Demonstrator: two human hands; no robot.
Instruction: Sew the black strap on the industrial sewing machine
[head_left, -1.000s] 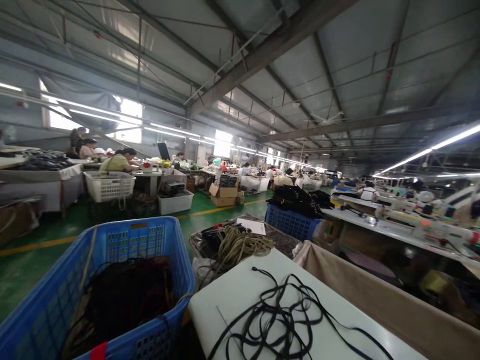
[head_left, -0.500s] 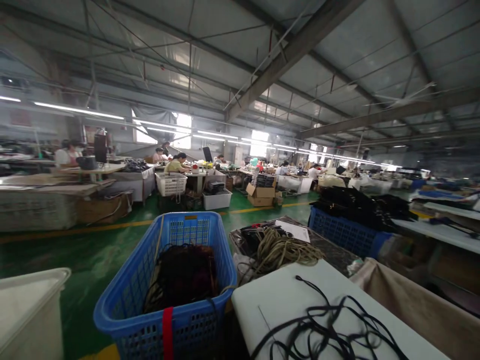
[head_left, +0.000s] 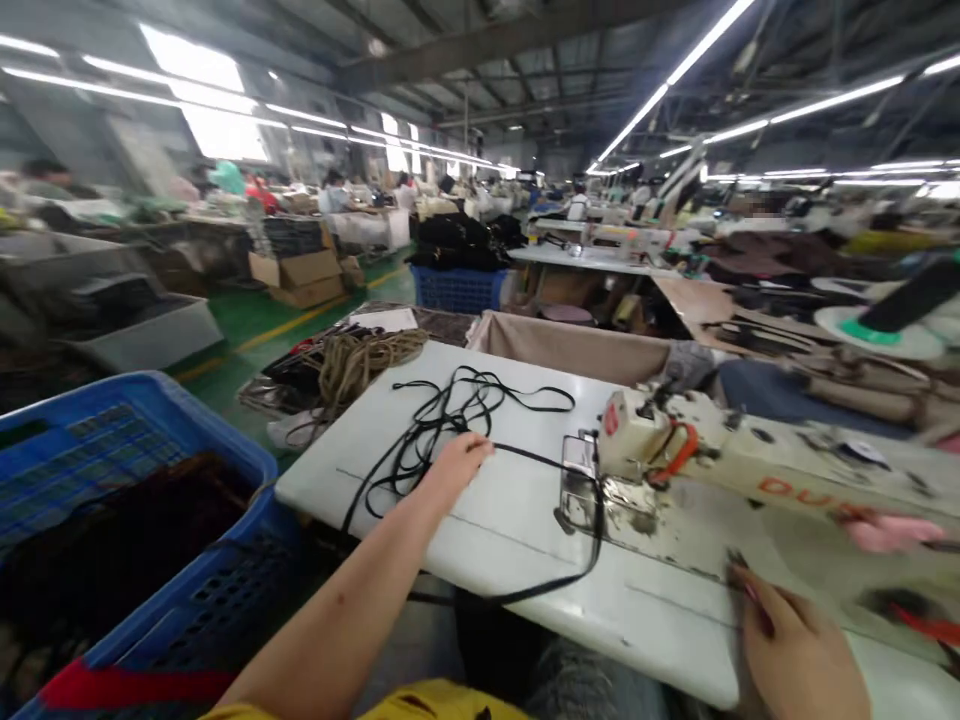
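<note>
My left hand [head_left: 454, 472] rests on a tangled black fabric strap [head_left: 442, 425], with its fingers closed on the strap at the edge of the white sewing table [head_left: 517, 545]. One length of strap runs right to the foot of a cream industrial sewing machine [head_left: 637, 435], then loops down across the tabletop. My right hand [head_left: 795, 645] is at the table's near right edge, below the machine. Its fingers pinch a small dark-red tool [head_left: 754, 600], too blurred to identify.
A blue plastic crate [head_left: 127, 430] holding dark material stands at lower left. Beyond the table lie a coil of tan cord [head_left: 367, 362] and a beige cloth bin [head_left: 570, 352]. Further back are a blue crate [head_left: 457, 288] under black goods, cardboard boxes [head_left: 296, 275], and sewing stations.
The view has swung right and down. Both my hands and the sewing machine have come into view. The strap now runs from the tangle toward the machine, with my left hand on it.
</note>
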